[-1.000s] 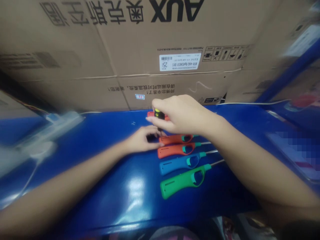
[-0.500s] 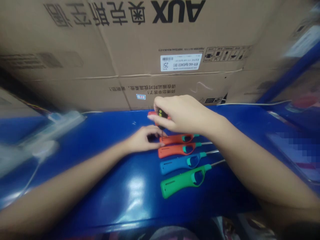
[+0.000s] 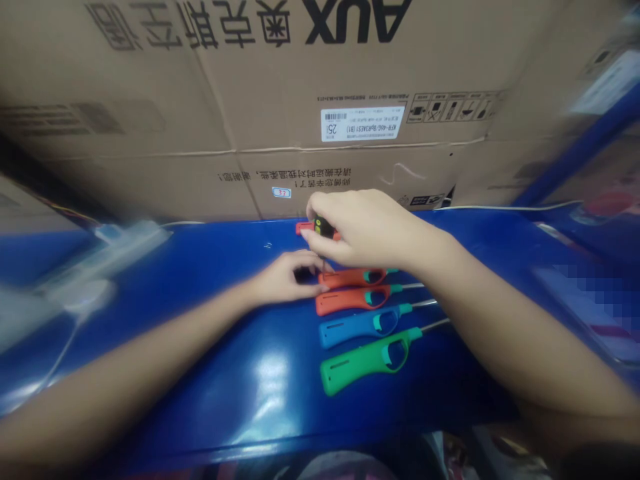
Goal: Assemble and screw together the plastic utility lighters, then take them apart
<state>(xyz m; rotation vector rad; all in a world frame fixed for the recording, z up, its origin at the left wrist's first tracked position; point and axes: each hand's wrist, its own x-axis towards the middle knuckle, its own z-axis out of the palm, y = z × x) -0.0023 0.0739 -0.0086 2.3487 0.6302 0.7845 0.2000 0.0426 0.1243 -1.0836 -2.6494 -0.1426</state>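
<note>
My right hand (image 3: 363, 227) is closed round a small screwdriver with a black and yellow handle (image 3: 323, 228), held upright with its tip on the butt of an orange lighter (image 3: 353, 277). My left hand (image 3: 285, 277) pinches that same lighter's butt end against the blue table (image 3: 225, 347). Below it lie a second orange lighter (image 3: 350, 300), a blue lighter (image 3: 363, 325) and a green lighter (image 3: 363, 360), side by side with metal nozzles pointing right. Another red lighter (image 3: 303, 228) peeks out behind my right hand.
A large cardboard box (image 3: 300, 100) printed AUX stands along the table's far edge. A white power strip (image 3: 110, 250) with a cable lies at the left. Blue shelving (image 3: 575, 147) rises at the right.
</note>
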